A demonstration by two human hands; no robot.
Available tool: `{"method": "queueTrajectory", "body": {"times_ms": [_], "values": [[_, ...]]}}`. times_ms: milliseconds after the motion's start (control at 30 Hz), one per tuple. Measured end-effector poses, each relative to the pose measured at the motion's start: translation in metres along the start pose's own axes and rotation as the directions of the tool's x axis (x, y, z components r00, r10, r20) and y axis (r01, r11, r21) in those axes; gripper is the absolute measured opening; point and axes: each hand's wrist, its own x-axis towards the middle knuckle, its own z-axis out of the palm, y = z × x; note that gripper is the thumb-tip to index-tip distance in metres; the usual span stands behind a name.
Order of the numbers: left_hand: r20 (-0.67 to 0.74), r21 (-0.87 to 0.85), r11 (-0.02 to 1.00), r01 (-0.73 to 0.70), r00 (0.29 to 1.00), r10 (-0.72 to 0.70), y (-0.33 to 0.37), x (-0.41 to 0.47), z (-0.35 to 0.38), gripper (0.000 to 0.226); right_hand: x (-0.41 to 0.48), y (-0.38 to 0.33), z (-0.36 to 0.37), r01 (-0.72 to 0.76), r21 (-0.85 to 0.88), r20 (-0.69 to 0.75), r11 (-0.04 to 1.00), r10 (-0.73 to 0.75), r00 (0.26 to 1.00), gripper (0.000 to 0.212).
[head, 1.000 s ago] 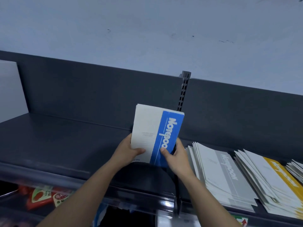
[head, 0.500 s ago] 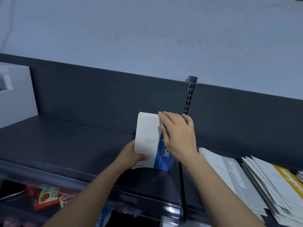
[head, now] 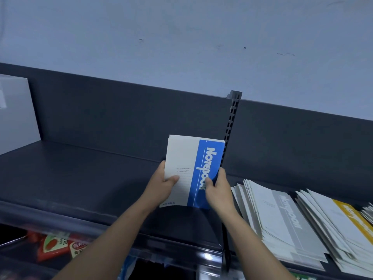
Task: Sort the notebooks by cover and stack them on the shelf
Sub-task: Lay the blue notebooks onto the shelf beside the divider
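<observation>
Left hand (head: pixel 161 185) and right hand (head: pixel 219 191) fingers pinch blue-and-white paper notebooks (head: pixel 191 164) upright over matte dark shelf (head: pixel 80 174); slotted post (head: pixel 232 118) behind, fanned grey notebooks (head: pixel 282 219) just right.

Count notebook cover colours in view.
3: blue notebooks gripped by the left hand and right hand; grey stack right of them; yellow stack further right. A cropped edge pile is unclear.

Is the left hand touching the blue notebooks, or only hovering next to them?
Touching. In the head view the left hand grips the blue notebooks at their left edge, its thumb pressed flat on the white part of the cover.
</observation>
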Motion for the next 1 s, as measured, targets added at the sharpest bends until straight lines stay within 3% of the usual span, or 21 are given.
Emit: {"method": "queueTrajectory", "body": {"times_ms": [200,400,600,767,1000], "values": [[0.017,0.028,0.999,0.019,1.0,-0.019,0.004,0.004,-0.002,0.034,-0.006,0.003,-0.001,0.074,0.002,-0.047,0.997,-0.073,0.996,0.022],[0.153,0.208,0.973,0.099,0.979,-0.133,-0.004,0.004,-0.016,0.042,-0.008,0.011,0.001,0.118,-0.026,-0.048,0.993,-0.119,0.992,0.019],[0.019,0.301,0.949,0.094,0.994,-0.104,-0.002,0.008,-0.02,0.046,0.006,0.005,0.005,0.031,-0.015,0.0,0.999,-0.031,1.0,0.019],[0.047,0.472,0.871,0.14,0.982,-0.183,-0.003,0.009,-0.027,0.043,0.013,0.002,0.011,-0.101,-0.219,0.115,0.971,0.128,0.985,0.02],[0.084,0.742,0.658,0.128,0.956,-0.281,-0.008,0.006,-0.027,0.033,0.013,0.007,0.02,-0.115,-0.525,0.201,0.843,0.254,0.946,0.023]]}}
